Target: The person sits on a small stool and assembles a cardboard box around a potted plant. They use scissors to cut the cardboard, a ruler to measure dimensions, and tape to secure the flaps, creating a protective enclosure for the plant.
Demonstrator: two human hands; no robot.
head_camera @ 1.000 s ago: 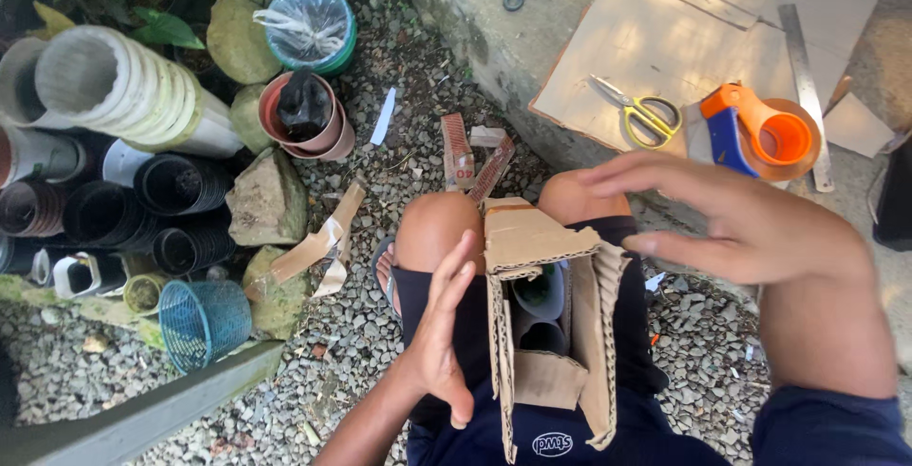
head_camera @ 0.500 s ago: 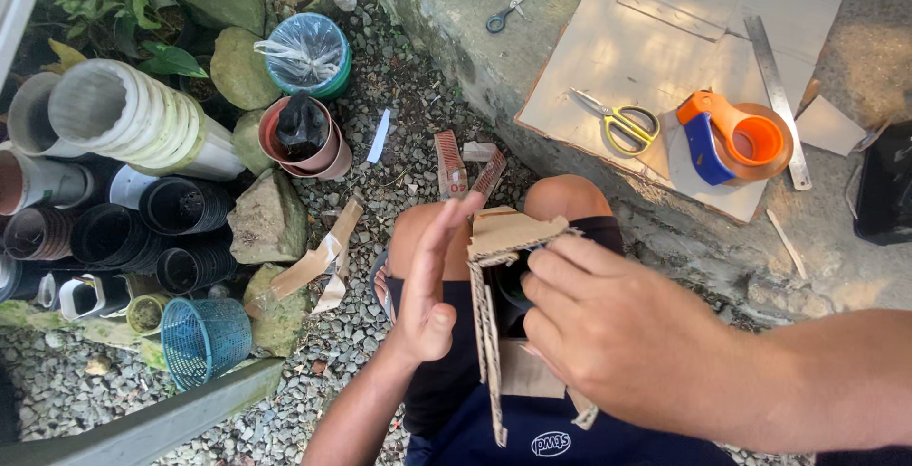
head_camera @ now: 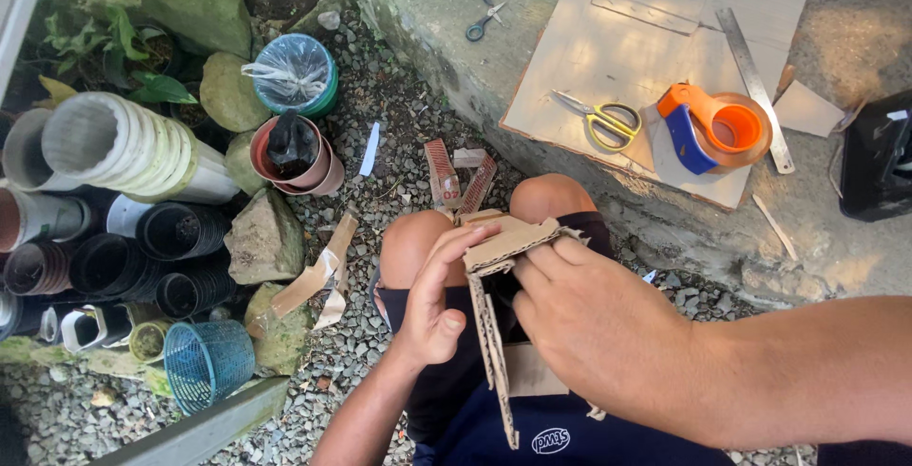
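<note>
Person sits w/ knees up, a cardboard box resting on the lap btwn both hands. Left hand is half open, fingers stretched onto the top flap, thumb against the box side. Right hand curls over the flap from the other side, fingertips pinching its edge. On the cardboard sheet nearby: yellow scissors, orange tape dispenser, metal ruler. Gravel and pots to the left.
</note>
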